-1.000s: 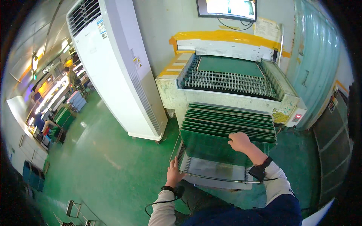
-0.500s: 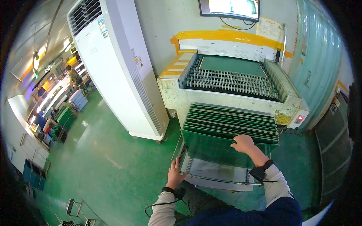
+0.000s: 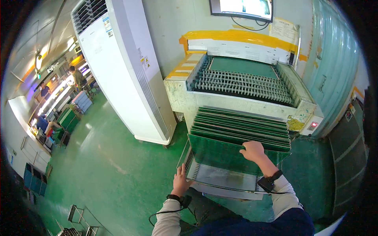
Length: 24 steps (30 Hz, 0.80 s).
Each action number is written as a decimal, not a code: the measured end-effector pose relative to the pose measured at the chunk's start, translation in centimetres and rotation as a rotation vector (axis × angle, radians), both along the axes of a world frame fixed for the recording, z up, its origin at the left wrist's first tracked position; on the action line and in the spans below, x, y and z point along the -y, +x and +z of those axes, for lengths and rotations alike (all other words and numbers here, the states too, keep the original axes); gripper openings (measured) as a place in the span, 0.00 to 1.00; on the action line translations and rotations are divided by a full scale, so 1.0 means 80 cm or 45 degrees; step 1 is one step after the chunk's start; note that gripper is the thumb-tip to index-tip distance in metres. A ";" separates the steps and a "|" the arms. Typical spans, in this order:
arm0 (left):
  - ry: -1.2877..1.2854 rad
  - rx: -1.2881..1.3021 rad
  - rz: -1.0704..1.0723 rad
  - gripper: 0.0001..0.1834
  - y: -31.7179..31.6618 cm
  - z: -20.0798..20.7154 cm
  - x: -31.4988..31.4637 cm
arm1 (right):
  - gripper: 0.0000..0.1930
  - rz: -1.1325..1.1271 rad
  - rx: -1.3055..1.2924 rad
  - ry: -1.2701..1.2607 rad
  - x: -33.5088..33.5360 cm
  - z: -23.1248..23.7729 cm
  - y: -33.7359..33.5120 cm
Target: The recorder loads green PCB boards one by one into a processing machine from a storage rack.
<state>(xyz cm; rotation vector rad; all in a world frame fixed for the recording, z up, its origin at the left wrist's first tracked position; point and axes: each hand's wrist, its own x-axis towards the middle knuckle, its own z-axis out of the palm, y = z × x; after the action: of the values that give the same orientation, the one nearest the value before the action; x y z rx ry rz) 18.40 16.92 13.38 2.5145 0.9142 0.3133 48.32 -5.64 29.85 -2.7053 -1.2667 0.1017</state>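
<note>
My right hand (image 3: pixel 254 151) is closed on the top edge of a flat green panel (image 3: pixel 220 153), fingers curled over it right of the middle. That panel is the nearest one in a wire rack (image 3: pixel 232 190) and leans within it. Behind it stand several more green panels (image 3: pixel 240 126) with light edges, in a tight row. My left hand (image 3: pixel 181 181) grips the rack's near left corner, thumb toward the inside. The rack's pale bottom and toothed side strips show at the near end. The lower edge of the held panel is hard to make out.
Just beyond the rack is a roller conveyor machine (image 3: pixel 252 103) with a green panel (image 3: pixel 244 67) lying on its rollers. A tall white air conditioner (image 3: pixel 118 78) stands left of it. A monitor (image 3: pixel 244 8) hangs above. Dark panels (image 3: pixel 348 157) lean at right; people work far left.
The held panel and my right hand have shifted very slightly left. My left hand keeps its grip on the rack; the view has moved a little.
</note>
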 end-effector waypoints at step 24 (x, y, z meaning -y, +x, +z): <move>-0.005 0.008 0.004 0.67 0.001 0.007 0.003 | 0.17 -0.026 0.005 -0.014 -0.002 0.001 0.001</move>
<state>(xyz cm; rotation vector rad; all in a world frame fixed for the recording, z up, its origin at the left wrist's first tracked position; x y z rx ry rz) 18.50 16.72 13.97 2.5077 0.9161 0.3198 48.41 -5.46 29.90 -2.7284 -1.2429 0.1020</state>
